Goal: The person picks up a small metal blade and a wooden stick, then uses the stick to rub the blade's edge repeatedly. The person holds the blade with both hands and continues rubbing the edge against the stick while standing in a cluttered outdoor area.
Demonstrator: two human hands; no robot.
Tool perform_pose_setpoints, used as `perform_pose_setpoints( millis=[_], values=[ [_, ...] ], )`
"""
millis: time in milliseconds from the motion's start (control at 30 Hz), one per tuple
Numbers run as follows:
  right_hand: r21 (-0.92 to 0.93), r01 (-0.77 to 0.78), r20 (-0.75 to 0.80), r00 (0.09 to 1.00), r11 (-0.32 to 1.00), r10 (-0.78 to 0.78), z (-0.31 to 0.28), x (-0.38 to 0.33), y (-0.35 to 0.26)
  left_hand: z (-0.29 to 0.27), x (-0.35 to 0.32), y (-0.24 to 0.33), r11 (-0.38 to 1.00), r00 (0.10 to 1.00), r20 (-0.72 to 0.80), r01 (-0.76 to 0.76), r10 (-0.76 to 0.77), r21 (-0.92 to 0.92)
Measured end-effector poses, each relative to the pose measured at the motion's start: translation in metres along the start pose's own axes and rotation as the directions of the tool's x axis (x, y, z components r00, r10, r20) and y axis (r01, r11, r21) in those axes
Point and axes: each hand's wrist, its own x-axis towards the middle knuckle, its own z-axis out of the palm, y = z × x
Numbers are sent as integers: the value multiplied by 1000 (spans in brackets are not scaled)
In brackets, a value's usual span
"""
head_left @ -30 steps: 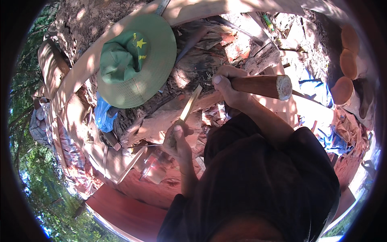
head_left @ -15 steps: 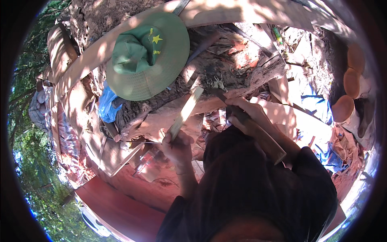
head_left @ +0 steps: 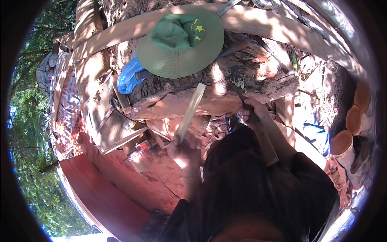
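Observation:
My left hand is closed around the lower end of a pale, flat wooden strip. The strip slants upward, its top end in front of the rough log. In my right hand is a knife with a dark blade and a long wooden handle, which runs back along my forearm. The blade tip is beside a small heap of pale shavings on the log. Strip and blade are apart.
A green brimmed hat lies on the log, with a blue plastic bag beside it. Behind them curves a long plank. Round cut log ends lie at the right. A red panel is at lower left.
The whole view has shifted, so the hat and log appear farther right. My left hand and the strip have moved left relative to the log, and the gap between strip and knife is wider.

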Motion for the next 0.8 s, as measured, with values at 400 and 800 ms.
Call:
perform_pose_setpoints(
  millis=[400, 800],
  values=[
    [-482, 481, 675, 737, 732, -40, 136, -79, 41, -44, -83, 35, 983, 975, 196, -70, 103, -168],
    [-504, 411, 741, 657, 760, 136, 182, -112, 147, -124, -173, 82, 418, 757, 247, -565, 605, 711]
  ],
)
